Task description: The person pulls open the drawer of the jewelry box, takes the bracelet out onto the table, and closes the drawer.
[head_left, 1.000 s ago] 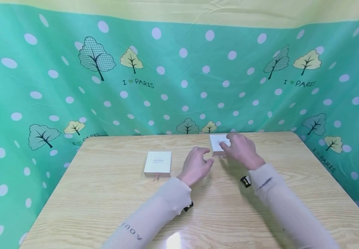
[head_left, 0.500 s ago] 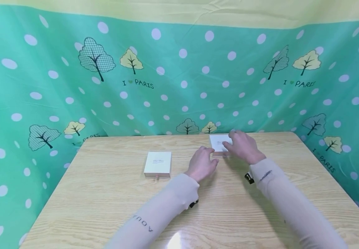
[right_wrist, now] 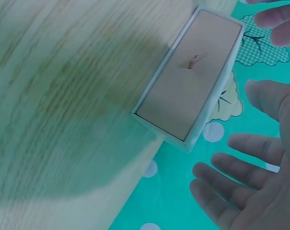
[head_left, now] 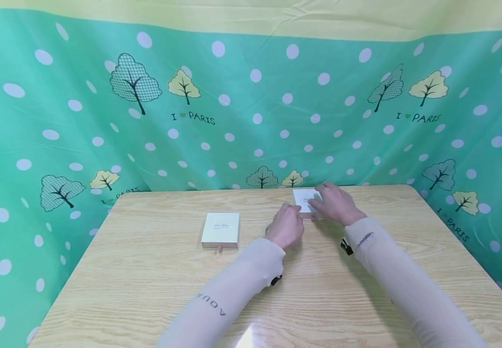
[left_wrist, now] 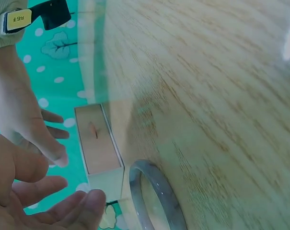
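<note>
A small white box (head_left: 306, 197) with a pinkish-beige drawer front (right_wrist: 185, 76) and a tiny ribbon pull stands near the table's back edge. Over its right part is my right hand (head_left: 335, 204), fingers spread and slightly bent in the right wrist view. My left hand (head_left: 286, 226) is at the box's front left corner, its fingers loosely bent with nothing between them. A grey marbled bangle (left_wrist: 156, 194) lies on the table by my left hand; in the head view that hand hides most of it.
A second white box (head_left: 220, 228) of the same kind sits on the wooden table (head_left: 146, 280), left of my left hand. Behind the table hangs a green dotted curtain (head_left: 257, 118) with printed trees.
My left hand has moved right and forward to the back box, and a sliver of bangle now shows beside it. My right hand shifted slightly right, then back. Both boxes have stayed put.
</note>
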Action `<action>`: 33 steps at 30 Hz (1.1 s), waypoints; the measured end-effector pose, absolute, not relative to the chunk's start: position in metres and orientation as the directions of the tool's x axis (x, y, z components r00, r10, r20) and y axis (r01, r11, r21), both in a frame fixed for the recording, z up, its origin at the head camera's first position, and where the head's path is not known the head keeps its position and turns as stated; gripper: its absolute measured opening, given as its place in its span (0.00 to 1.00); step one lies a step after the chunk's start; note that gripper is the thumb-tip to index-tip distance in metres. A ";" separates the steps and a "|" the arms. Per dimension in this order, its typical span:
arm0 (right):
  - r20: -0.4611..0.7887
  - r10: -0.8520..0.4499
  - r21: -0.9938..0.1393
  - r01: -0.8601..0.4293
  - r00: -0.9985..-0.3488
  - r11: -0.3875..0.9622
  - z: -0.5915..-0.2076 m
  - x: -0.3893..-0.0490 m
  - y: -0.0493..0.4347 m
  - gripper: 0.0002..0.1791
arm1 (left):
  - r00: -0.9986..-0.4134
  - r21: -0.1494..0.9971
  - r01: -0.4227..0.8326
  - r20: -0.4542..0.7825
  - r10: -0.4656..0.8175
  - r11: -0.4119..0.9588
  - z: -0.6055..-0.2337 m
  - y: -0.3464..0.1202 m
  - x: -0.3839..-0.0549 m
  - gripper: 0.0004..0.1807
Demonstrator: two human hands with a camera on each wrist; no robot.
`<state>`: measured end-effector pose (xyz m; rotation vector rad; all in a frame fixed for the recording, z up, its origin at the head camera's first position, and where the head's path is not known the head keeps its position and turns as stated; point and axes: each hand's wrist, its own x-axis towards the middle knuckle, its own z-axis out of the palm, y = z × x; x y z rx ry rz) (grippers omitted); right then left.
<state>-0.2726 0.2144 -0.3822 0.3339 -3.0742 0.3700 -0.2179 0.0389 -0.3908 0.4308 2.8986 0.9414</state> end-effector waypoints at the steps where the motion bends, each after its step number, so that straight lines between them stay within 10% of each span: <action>1: 0.050 -0.208 -0.230 -0.213 -0.977 0.950 -0.383 -0.274 0.214 0.31 | -0.956 0.578 0.253 0.028 0.291 0.776 -0.392 0.039 -0.219 0.21; 33: -0.030 -0.197 -0.352 -0.174 -0.980 0.920 -0.402 -0.293 0.212 0.31 | -0.936 0.472 0.332 0.055 0.348 0.817 -0.402 0.049 -0.229 0.14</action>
